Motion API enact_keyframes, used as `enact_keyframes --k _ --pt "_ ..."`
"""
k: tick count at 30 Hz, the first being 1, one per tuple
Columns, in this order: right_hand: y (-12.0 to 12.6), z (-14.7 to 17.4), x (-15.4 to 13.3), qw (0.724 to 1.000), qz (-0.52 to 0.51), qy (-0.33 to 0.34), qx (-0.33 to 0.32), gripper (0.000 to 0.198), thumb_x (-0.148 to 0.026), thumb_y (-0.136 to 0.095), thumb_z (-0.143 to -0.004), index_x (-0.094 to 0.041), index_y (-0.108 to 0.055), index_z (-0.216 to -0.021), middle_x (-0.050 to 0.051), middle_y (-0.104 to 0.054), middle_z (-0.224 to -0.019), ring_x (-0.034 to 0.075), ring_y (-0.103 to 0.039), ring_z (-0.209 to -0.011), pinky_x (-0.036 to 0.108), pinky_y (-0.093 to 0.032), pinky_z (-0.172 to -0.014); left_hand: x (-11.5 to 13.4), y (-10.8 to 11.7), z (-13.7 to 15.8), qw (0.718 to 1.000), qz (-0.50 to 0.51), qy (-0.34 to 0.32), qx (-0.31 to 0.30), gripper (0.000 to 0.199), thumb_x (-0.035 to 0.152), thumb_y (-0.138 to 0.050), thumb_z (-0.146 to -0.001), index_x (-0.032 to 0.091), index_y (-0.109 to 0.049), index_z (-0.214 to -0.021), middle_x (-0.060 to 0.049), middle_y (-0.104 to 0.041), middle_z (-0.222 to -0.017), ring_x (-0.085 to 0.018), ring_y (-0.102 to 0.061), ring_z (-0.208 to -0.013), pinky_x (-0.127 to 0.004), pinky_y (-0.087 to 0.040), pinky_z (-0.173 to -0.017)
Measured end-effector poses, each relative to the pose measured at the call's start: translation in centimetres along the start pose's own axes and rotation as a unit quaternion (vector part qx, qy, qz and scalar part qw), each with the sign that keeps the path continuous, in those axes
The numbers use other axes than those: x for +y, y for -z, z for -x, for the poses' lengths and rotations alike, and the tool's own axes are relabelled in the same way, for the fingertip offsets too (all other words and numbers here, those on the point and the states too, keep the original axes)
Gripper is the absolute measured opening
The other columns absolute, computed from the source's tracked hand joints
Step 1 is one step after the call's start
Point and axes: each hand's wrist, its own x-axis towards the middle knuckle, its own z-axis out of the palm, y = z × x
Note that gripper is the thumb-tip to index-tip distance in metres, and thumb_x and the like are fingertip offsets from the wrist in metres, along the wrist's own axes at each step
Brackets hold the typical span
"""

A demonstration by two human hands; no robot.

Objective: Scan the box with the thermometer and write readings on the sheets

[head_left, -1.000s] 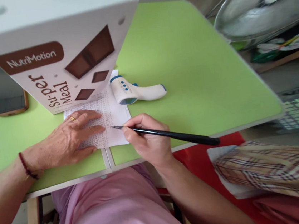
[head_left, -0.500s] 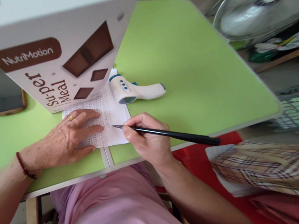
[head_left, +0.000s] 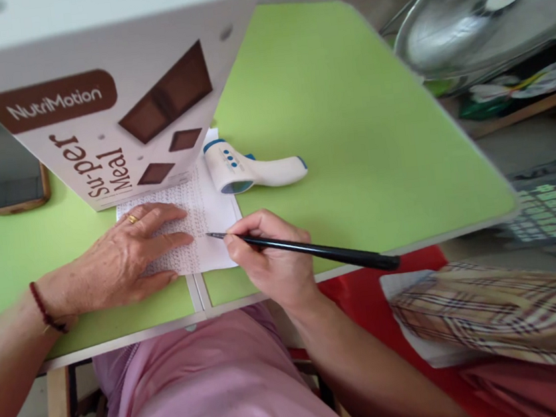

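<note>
My left hand [head_left: 130, 252] lies flat with its fingers spread on a sheet of paper [head_left: 220, 252] covered in rows of small handwriting. Between the thumb and fingers of my right hand [head_left: 276, 255] is a black pen [head_left: 323, 250], its tip on or just over the paper beside my left index finger. A white and blue infrared thermometer [head_left: 253, 168] rests on the paper's far right part, its handle reaching onto the table. Behind my left hand stands a tall white box [head_left: 141, 63] marked NutriMotion, which hides the paper's far left part.
The green table [head_left: 349, 127] has a phone [head_left: 12, 165] lying at its left. Beyond the right edge are a fan [head_left: 466, 13] and a plaid cloth [head_left: 501, 317] over something red. A seam crosses the table's near edge below the paper.
My right hand and the pen have shifted slightly to the left, the pen's rear end most visibly. My left hand, the paper and the thermometer stay put.
</note>
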Motion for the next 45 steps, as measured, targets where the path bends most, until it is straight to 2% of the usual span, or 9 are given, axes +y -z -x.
enact_keyframes --k 10,13,18,28,32,35,38,41,45 --pt "0.1 0.1 0.1 1.0 -0.021 -0.011 0.02 0.01 -0.024 -0.061 -0.078 -0.021 -0.057 -0.069 -0.006 -0.057 -0.051 0.008 -0.046 -0.039 0.021 -0.037 -0.038 -0.2 -0.1 0.0 1.0 0.007 0.003 0.002 0.036 0.029 -0.053 -0.097 0.014 -0.055 -0.13 -0.021 -0.049 -0.139 -0.034 -0.05 -0.127 -0.053 -0.046 -0.103" --pt "0.1 0.2 0.0 0.999 -0.007 -0.019 0.026 0.011 -0.026 -0.06 -0.078 -0.021 -0.057 -0.069 -0.006 -0.057 -0.05 0.008 -0.045 -0.038 0.021 -0.037 -0.038 -0.2 0.0 0.0 1.0 0.004 -0.002 0.001 0.037 0.029 -0.053 -0.097 0.012 -0.056 -0.13 -0.022 -0.049 -0.139 -0.035 -0.05 -0.127 -0.054 -0.045 -0.103" --pt "0.0 0.2 0.0 0.999 0.023 0.004 0.027 0.013 -0.026 -0.06 -0.079 -0.021 -0.057 -0.068 -0.006 -0.058 -0.051 0.008 -0.048 -0.04 0.021 -0.039 -0.041 0.0 0.1 0.0 1.0 -0.001 -0.005 -0.002 0.038 0.026 -0.053 -0.097 0.008 -0.057 -0.13 -0.023 -0.049 -0.139 -0.036 -0.05 -0.126 -0.054 -0.045 -0.103" --pt "0.1 0.2 0.2 1.0 0.021 0.006 0.01 0.011 -0.025 -0.061 -0.079 -0.022 -0.057 -0.069 -0.005 -0.058 -0.052 0.009 -0.05 -0.041 0.022 -0.042 -0.042 0.0 0.2 0.0 1.0 0.002 0.006 -0.007 0.037 0.027 -0.053 -0.097 0.012 -0.056 -0.131 -0.021 -0.049 -0.14 -0.034 -0.049 -0.128 -0.054 -0.044 -0.105" --pt "0.2 0.7 0.1 0.999 0.015 0.018 0.038 0.01 -0.024 -0.061 -0.082 -0.022 -0.057 -0.073 -0.006 -0.057 -0.055 0.009 -0.05 -0.043 0.022 -0.044 -0.044 -0.1 0.1 0.1 1.0 0.005 -0.001 -0.001 0.038 0.028 -0.053 -0.098 0.01 -0.057 -0.13 -0.023 -0.049 -0.139 -0.035 -0.05 -0.126 -0.055 -0.045 -0.104" --pt "1.0 1.1 -0.1 0.997 0.014 0.04 0.06 0.006 -0.021 -0.058 -0.09 -0.022 -0.063 -0.092 -0.002 -0.067 -0.069 0.012 -0.061 -0.056 0.024 -0.053 -0.055 -0.1 0.1 0.0 1.0 0.007 -0.004 -0.002 0.038 0.029 -0.054 -0.097 0.009 -0.058 -0.13 -0.024 -0.049 -0.139 -0.036 -0.05 -0.127 -0.056 -0.045 -0.104" --pt "2.0 1.2 0.1 0.993 0.047 0.112 -0.001 0.012 -0.02 -0.058 -0.094 -0.024 -0.064 -0.102 0.005 -0.075 -0.095 0.018 -0.071 -0.085 0.034 -0.059 -0.077 -0.1 0.1 0.1 1.0 0.017 0.008 -0.01 0.038 0.028 -0.054 -0.098 0.01 -0.057 -0.131 -0.024 -0.047 -0.143 -0.036 -0.048 -0.131 -0.055 -0.045 -0.106" --pt "2.3 1.3 1.2 0.979 0.098 0.173 -0.055 0.018 -0.028 -0.071 -0.087 -0.025 -0.064 -0.103 0.01 -0.073 -0.115 0.027 -0.068 -0.11 0.046 -0.057 -0.094 0.0 0.0 0.2 0.999 0.016 0.026 -0.017 0.044 0.031 -0.054 -0.099 0.01 -0.054 -0.137 -0.025 -0.04 -0.151 -0.036 -0.041 -0.139 -0.056 -0.04 -0.112" --pt "1.5 2.0 2.6 0.967 0.169 0.188 -0.025 0.033 -0.04 -0.075 -0.083 -0.022 -0.06 -0.105 0.016 -0.068 -0.126 0.033 -0.061 -0.125 0.051 -0.055 -0.1 0.3 0.0 0.4 0.999 -0.019 0.031 -0.032 0.05 0.036 -0.05 -0.101 0.01 -0.047 -0.143 -0.026 -0.033 -0.156 -0.036 -0.032 -0.147 -0.06 -0.028 -0.118"
